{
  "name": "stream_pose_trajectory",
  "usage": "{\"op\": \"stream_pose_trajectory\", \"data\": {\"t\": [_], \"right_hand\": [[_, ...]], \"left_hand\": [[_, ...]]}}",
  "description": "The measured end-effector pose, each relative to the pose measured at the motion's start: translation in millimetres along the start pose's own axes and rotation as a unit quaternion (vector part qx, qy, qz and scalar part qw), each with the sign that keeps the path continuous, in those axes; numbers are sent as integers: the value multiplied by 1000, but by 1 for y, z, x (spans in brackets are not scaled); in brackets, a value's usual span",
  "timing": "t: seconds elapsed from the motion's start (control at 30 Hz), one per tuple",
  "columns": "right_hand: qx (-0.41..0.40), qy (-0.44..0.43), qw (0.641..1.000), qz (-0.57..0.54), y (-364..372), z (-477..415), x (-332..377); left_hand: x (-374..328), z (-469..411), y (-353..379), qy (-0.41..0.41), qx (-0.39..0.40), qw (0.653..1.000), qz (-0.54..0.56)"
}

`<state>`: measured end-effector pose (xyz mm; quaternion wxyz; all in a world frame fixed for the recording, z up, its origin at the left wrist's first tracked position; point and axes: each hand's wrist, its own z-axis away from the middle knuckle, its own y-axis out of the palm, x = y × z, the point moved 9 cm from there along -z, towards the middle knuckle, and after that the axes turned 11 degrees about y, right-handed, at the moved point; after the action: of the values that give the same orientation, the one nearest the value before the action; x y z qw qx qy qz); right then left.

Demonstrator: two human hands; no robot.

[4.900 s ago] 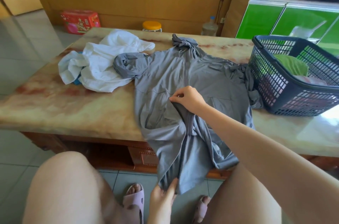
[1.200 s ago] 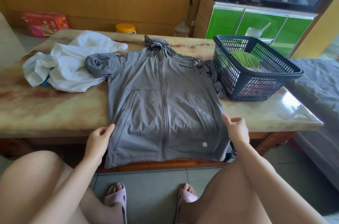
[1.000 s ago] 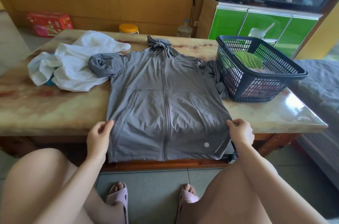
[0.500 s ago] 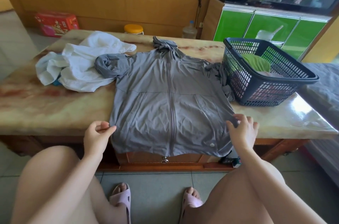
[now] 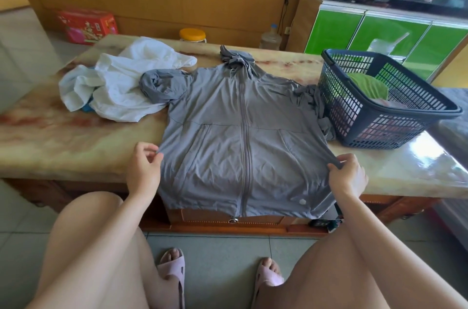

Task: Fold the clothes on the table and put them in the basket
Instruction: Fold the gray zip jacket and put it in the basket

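Observation:
A grey zip-up hooded jacket (image 5: 243, 136) lies front up on the marble table (image 5: 76, 141), zipped, its hem hanging over the near edge. My left hand (image 5: 143, 169) pinches its left side edge. At the right side edge my right hand (image 5: 348, 174) pinches the fabric. Both sleeves are bunched up at the shoulders. A crumpled white garment (image 5: 121, 88) lies to the jacket's left. The dark blue plastic basket (image 5: 374, 131) stands at the right of the table with a green piece and other clothes inside.
Behind the table on the floor are a red box (image 5: 86, 25), a yellow-lidded jar (image 5: 192, 35) and a water bottle (image 5: 270, 40). A green-fronted cabinet (image 5: 379, 35) stands at the back right. My knees and slippered feet are below the table's near edge.
The jacket was zipped and spread flat, then slid further onto the table. Both hands moved up its side edges and now pinch the fabric.

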<state>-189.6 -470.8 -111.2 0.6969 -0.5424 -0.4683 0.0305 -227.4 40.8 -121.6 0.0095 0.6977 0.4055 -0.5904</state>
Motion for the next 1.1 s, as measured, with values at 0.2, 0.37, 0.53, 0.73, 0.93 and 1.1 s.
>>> {"op": "stream_pose_trajectory", "data": {"t": [0.2, 0.37, 0.53, 0.73, 0.93, 1.1], "right_hand": [[5, 3, 1000, 4, 0, 1, -2], [7, -131, 991, 18, 6, 23, 28], [125, -281, 948, 87, 44, 57, 56], [102, -264, 950, 130, 48, 60, 64], [174, -316, 931, 46, 64, 82, 114], [294, -325, 881, 178, 121, 86, 136]], "left_hand": [[3, 1, -12, 21, -14, 1000, 7], [-21, -1, 1, 172, 16, 980, -96], [-43, 9, 53, 308, 192, 919, -152], [-29, -2, 59, 230, 199, 931, -201], [-41, -20, 77, 248, 207, 926, -194], [-37, -31, 123, 190, 391, 855, -281]]}}
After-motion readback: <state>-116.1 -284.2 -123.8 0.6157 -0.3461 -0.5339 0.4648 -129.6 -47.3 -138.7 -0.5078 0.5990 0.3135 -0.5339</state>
